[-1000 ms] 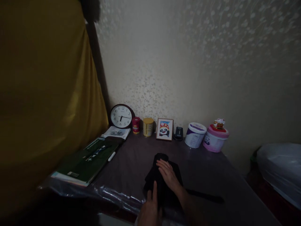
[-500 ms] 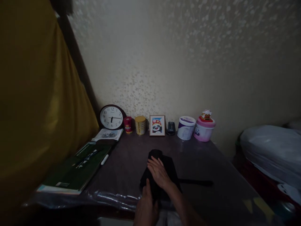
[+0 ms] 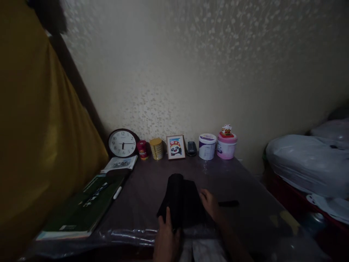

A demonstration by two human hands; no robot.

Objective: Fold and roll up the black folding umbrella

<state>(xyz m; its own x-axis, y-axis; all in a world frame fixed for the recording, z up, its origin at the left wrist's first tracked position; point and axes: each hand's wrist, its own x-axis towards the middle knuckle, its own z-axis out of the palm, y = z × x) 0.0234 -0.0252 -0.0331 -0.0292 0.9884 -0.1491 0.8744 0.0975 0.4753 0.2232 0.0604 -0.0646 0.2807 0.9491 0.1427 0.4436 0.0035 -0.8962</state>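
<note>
A folded black cloth (image 3: 188, 203) lies on the dark table near its front edge, with a rounded fold along its left part. My left hand (image 3: 165, 238) grips its lower left edge, index finger stretched over the fabric and the other fingers partly hidden. At the cloth's right edge, my right hand (image 3: 209, 203) is closed with curled fingertips on the fabric. A black strap (image 3: 229, 203) sticks out to the right beyond my right wrist; where it joins the cloth is hidden.
Along the wall stand a clock (image 3: 122, 143), a red tin (image 3: 142, 150), a yellow container (image 3: 156, 148), a panda picture frame (image 3: 176, 147) and two tubs, one white-purple (image 3: 207, 146), one pink (image 3: 227, 146). A green book (image 3: 79, 207) and white marker (image 3: 117, 193) lie left.
My right hand has moved from on top of the cloth to its right edge, and its fingers have curled. My left hand stays at the lower left. The view has shifted slightly.
</note>
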